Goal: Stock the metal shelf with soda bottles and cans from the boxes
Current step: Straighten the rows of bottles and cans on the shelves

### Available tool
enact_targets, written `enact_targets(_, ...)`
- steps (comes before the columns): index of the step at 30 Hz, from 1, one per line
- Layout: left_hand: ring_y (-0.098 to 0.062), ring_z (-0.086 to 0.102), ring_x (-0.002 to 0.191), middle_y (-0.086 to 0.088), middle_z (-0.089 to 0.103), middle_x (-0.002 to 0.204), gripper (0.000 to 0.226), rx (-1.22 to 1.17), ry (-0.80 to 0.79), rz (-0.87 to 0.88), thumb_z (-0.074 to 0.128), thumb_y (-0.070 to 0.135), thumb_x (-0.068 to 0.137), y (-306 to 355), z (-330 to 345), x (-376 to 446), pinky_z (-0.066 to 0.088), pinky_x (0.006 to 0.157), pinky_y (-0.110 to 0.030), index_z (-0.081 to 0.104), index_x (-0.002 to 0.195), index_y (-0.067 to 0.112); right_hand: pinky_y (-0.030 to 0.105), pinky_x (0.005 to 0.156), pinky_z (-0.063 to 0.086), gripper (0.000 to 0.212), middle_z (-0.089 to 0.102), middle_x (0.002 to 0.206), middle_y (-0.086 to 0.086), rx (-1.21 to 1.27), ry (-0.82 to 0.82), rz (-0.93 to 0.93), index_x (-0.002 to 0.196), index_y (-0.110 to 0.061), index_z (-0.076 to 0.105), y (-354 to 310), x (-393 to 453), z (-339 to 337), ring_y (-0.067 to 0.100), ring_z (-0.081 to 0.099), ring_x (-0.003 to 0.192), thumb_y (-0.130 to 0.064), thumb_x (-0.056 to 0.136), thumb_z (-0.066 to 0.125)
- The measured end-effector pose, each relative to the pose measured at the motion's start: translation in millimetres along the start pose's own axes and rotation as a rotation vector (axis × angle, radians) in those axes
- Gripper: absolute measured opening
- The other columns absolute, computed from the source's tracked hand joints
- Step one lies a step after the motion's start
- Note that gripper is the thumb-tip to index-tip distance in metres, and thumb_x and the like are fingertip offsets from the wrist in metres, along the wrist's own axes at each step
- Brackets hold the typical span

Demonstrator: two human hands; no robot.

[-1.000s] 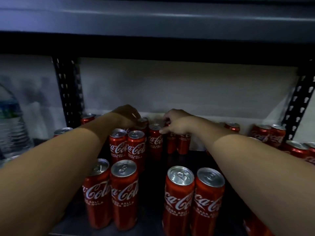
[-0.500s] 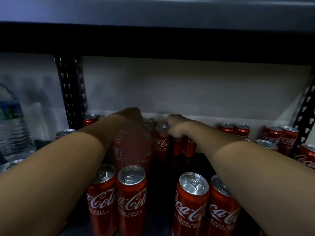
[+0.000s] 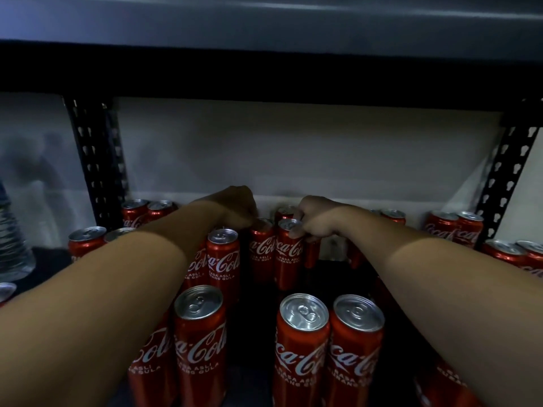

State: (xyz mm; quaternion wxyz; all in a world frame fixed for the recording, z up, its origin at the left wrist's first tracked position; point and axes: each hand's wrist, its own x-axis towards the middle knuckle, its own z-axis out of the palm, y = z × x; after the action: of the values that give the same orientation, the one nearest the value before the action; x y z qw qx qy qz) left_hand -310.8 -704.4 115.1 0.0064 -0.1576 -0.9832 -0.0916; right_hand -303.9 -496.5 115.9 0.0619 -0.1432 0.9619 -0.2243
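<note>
at far left a water bottle [image 3: 13,245] stands on the metal shelf [image 3: 47,257]. the left hand [image 3: 235,210], curled, rests atop a can [image 3: 262,248] at centre. just right, the right hand [image 3: 316,220] pinches the rim of another upright can [image 3: 289,254], tops pointing up.

- The head view is dim, with a cool bluish cast.
- The upper shelf [image 3: 264,22] at twelve o'clock casts a black band of shadow below its edge.
- Can tops [image 3: 304,311] at six o'clock catch soft glare.
- The wall [image 3: 293,154] is hazy; the edges at nine and three o'clock bend and blur.
</note>
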Motion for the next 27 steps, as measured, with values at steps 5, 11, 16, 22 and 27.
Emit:
enact_targets(5,-0.012,0.073,0.092,-0.002,0.077,0.108,0.045,-0.097,-0.017,0.028,0.072,0.048,0.092,22,3,0,0.059,0.083,-0.027,0.075,0.116,0.011,0.033,0.081,0.062,0.032,0.069,0.114,0.014,0.045,-0.022,0.035,0.118,-0.002,0.065,18,-18,-9,0.026,0.068,0.101,-0.014,0.09,0.076)
enact_targets(11,-0.013,0.078,0.078,-0.005,0.079,0.094,0.041,-0.264,-0.05,-0.009,0.078,0.042,0.088,41,9,-6,0.064,0.075,-0.028,0.075,0.107,0.005,0.047,0.096,0.057,0.037,0.071,0.112,0.011,0.009,-0.03,0.033,0.118,-0.006,0.065,30,-32,-15,0.028,0.069,0.104,-0.022,0.087,0.079)
enact_targets(16,-0.012,0.077,0.075,-0.007,0.079,0.091,0.038,-0.279,-0.066,-0.019,0.077,0.038,0.09,56,9,-16,0.062,0.069,-0.023,0.076,0.103,0.003,0.046,0.096,0.057,0.036,0.072,0.111,0.01,0.05,-0.063,0.047,0.12,-0.007,0.064,36,-44,-16,0.027,0.073,0.1,-0.019,0.089,0.077)
enact_targets(22,-0.013,0.077,0.072,-0.007,0.08,0.088,0.041,-0.286,-0.063,-0.019,0.079,0.041,0.087,66,10,-25,0.064,0.073,-0.028,0.076,0.1,0.002,0.044,0.094,0.059,0.035,0.069,0.114,0.008,0.065,-0.043,0.044,0.118,-0.011,0.063,42,-55,-15,0.025,0.069,0.103,-0.02,0.088,0.078)
enact_targets(27,-0.013,0.077,0.072,-0.006,0.079,0.087,0.044,-0.266,-0.047,-0.004,0.078,0.044,0.086,69,13,-28,0.064,0.073,-0.029,0.075,0.103,0.004,0.046,0.096,0.057,0.036,0.068,0.11,0.006,0.017,0.004,0.041,0.113,-0.015,0.063,44,-63,-13,0.025,0.067,0.102,-0.027,0.085,0.081)
